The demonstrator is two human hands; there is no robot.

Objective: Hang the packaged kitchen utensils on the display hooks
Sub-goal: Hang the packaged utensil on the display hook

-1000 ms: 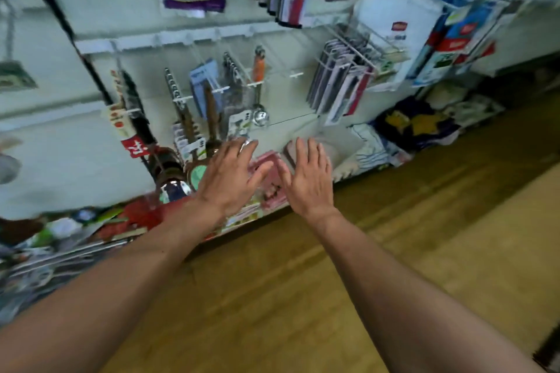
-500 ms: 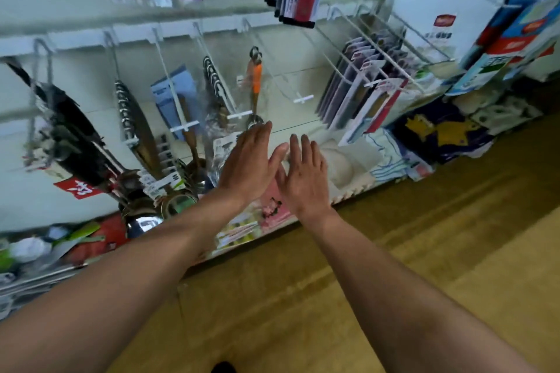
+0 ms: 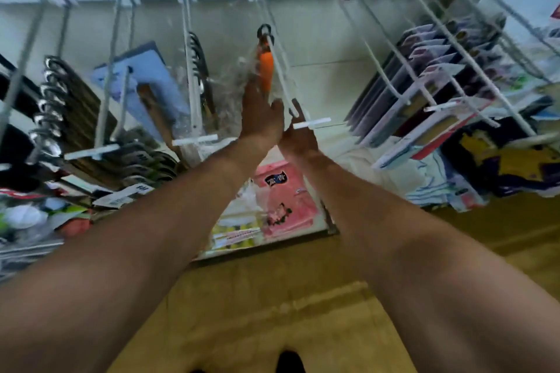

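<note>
An orange-handled utensil [image 3: 266, 70] in clear plastic wrap hangs by its black loop from a white wire display hook [image 3: 286, 85]. My left hand [image 3: 260, 121] reaches up with straight fingers that touch the wrap just below the orange handle. To its right, my right hand [image 3: 298, 138] is right under the hook's front end, beside the white label bar [image 3: 312, 123]. One finger rises next to the wire; blur hides how its fingers lie.
More wire hooks to the left carry dark-handled utensils [image 3: 54, 106] and a blue package [image 3: 145, 76]. Carded packs [image 3: 424, 85] fill the hooks on the right. Pink packages [image 3: 285, 200] and folded cloths [image 3: 500, 160] lie on the bottom shelf above a wooden floor [image 3: 272, 312].
Both hands have risen from the bottom shelf up to the hook with the orange-handled utensil. The view has moved closer to the hooks and tilted upward.
</note>
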